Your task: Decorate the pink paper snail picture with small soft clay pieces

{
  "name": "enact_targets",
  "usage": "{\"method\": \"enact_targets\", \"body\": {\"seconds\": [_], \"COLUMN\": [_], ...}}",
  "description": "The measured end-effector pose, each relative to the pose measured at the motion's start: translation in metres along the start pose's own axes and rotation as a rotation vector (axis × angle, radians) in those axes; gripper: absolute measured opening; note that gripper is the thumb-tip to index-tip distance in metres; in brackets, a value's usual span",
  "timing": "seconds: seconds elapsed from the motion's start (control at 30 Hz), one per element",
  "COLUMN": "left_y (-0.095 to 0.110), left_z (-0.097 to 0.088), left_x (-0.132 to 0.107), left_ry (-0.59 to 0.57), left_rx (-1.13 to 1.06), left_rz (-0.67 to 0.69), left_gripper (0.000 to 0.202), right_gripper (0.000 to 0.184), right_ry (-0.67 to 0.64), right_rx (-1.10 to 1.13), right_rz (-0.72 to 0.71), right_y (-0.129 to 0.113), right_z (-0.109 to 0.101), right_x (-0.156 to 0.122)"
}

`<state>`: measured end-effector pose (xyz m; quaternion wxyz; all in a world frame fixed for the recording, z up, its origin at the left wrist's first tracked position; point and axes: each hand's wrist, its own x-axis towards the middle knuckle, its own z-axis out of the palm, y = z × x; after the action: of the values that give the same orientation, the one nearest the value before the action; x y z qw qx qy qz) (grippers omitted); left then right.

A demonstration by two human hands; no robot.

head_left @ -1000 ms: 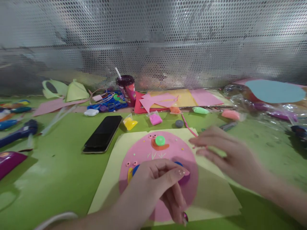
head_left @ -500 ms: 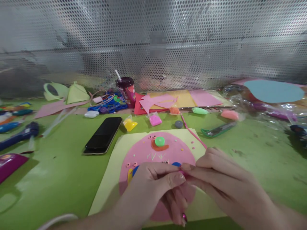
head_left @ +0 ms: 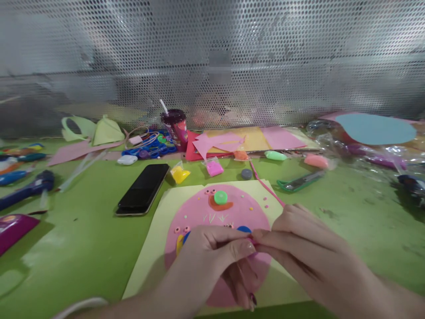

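A pink paper disc point(head_left: 199, 212) lies on a pale yellow sheet point(head_left: 156, 235) in front of me. On the disc sit a green clay button on an orange shape point(head_left: 220, 198), small pink clay bits and blue and yellow clay pieces point(head_left: 182, 238). My left hand point(head_left: 212, 261) hovers over the disc's near half, thumb and forefinger pinched on a small pink clay piece point(head_left: 252, 241). My right hand point(head_left: 305, 248) meets it from the right, its fingertips pinched on the same pink bit.
A black phone point(head_left: 142, 188) lies left of the sheet. Small clay packets in yellow point(head_left: 179, 173), pink point(head_left: 214, 168), orange, green and salmon line the back, with a grey lump point(head_left: 246, 173), a green cutter point(head_left: 299, 180), a cup with a straw point(head_left: 174, 126), coloured papers and scissors. A perforated metal wall stands behind.
My right hand came down from the sheet's right edge to the left hand's fingertips, and now both pinch the pink bit. The left hand stayed over the disc.
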<state>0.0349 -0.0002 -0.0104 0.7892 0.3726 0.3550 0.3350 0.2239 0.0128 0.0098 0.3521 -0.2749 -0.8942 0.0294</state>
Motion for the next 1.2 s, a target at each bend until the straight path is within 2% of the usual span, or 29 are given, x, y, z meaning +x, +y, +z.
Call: {"method": "enact_targets", "body": {"seconds": [0.13, 0.37, 0.83, 1.0, 1.2], "left_y": [0.001, 0.002, 0.000, -0.001, 0.000], "left_z": [0.000, 0.000, -0.001, -0.001, 0.001], "left_x": [0.000, 0.001, 0.000, 0.000, 0.000], "left_ry": [-0.008, -0.048, -0.058, -0.062, -0.043], "left_rx": [-0.013, -0.017, -0.030, -0.030, -0.043], "left_rz": [0.008, -0.004, -0.016, -0.004, -0.017], "left_gripper": [0.018, 0.017, 0.021, 0.021, 0.020], "right_gripper": [0.018, 0.010, 0.026, 0.017, 0.010], "right_ry": [-0.004, 0.015, -0.006, -0.023, 0.007], "right_rx": [0.063, 0.005, 0.058, 0.013, 0.092], "right_rz": [0.014, -0.038, -0.092, -0.122, -0.023], "right_y": [0.001, 0.004, 0.010, 0.012, 0.006], "right_z": [-0.001, -0.005, 0.005, 0.004, -0.007], "right_x": [0.001, 0.003, 0.001, 0.000, 0.009]}}
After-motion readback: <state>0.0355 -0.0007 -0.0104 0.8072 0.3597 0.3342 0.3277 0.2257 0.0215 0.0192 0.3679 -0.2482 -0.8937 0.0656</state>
